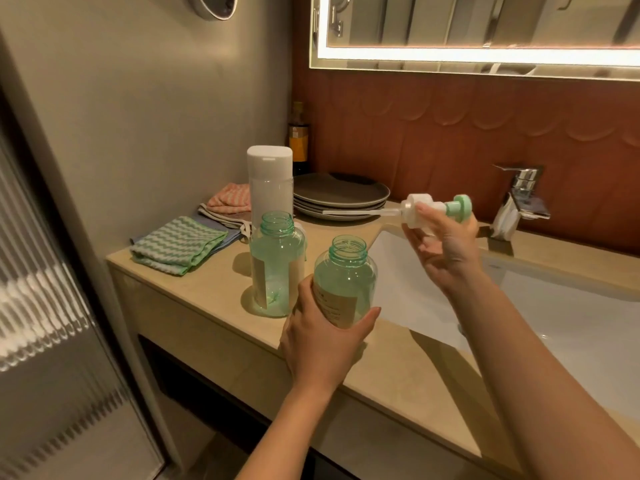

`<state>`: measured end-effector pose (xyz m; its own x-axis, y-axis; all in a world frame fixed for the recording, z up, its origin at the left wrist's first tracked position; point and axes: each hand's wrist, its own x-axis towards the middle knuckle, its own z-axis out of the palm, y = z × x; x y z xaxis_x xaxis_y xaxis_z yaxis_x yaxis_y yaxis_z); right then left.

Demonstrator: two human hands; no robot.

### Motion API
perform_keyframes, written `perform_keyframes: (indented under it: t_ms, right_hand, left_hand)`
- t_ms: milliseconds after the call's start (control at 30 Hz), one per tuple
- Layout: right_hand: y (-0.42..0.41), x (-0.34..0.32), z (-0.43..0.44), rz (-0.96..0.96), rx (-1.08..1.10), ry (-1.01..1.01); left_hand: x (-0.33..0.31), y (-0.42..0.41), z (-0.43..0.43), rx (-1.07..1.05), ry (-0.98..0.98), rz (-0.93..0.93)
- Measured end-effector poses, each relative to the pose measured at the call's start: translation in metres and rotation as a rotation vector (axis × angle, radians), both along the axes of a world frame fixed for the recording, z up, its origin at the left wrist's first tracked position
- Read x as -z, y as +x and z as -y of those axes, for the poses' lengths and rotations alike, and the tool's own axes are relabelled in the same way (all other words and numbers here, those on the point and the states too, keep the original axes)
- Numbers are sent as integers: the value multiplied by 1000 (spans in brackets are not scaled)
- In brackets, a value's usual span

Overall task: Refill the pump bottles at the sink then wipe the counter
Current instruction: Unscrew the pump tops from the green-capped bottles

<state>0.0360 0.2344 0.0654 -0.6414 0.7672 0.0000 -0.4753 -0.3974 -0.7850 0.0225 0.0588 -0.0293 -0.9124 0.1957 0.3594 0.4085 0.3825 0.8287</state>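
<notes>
Green-tinted open bottle gripped low by left hand at counter edge | right hand pinching pump head over sink | second uncapped bottle just behind, cloths near wall

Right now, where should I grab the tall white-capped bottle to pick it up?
Probably grip the tall bottle around its clear body just under the white cap, coming in over the folded cloths. It stands upright, the open green bottle blocks its lower front, and the plates crowd its other side.
</notes>
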Motion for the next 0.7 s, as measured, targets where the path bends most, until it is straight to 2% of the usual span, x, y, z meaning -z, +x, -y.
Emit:
perform_keyframes:
  t_ms: [100,233,300,367,533,700]
  right_hand:
    - [-19,14,3,80,68,154]
    - [-43,33,6,283,143,684]
    - [-54,40,10,326,141,840]
    - [-65,44,13,349,161,891]
    - [-90,51,13,429,213,874]
    - [-103,56,9,575,140,846]
  left_hand:
    - [1,0,0,-2,5,-8]
    - [1,0,1,-8,26,-28]
    - [1,0,1,-9,23,-29]
    - [1,0,0,-14,22,-40]
    - [2,-1,1,-12,41,-57]
    - [2,-1,0,-18,39,-70]
